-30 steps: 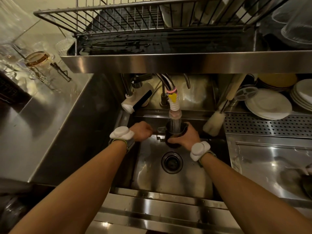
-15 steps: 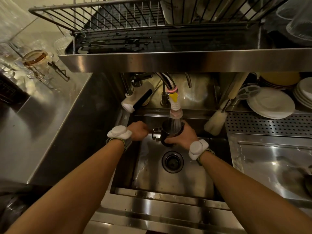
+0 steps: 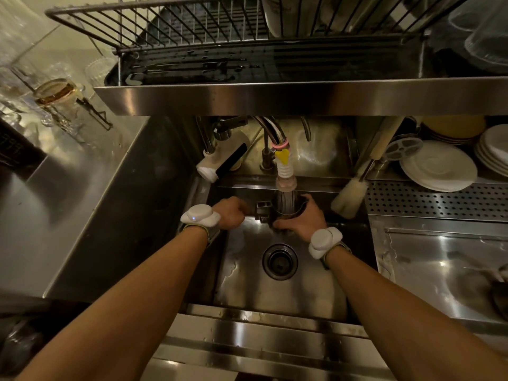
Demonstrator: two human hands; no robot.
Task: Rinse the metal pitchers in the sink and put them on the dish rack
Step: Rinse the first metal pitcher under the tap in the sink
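A dark metal pitcher (image 3: 286, 214) is held upright over the sink (image 3: 275, 287), directly under the faucet nozzle (image 3: 286, 182), and water streams into its mouth. My right hand (image 3: 302, 221) wraps round the pitcher's body from the right. My left hand (image 3: 229, 214) is curled at the pitcher's handle (image 3: 262, 209) on the left, with its fingertips hidden in shadow. The wire dish rack (image 3: 192, 26) stands on the steel shelf above the sink, and its left part is bare.
The drain (image 3: 279, 261) lies just below the hands. A bottle brush (image 3: 349, 196) leans at the sink's right rim, beside stacked white plates (image 3: 437, 166). Glasses (image 3: 55, 94) stand on the left counter. The shelf's front edge (image 3: 275, 97) overhangs the faucet.
The pitcher has come up a little closer to the nozzle. Both hands keep their places on it.
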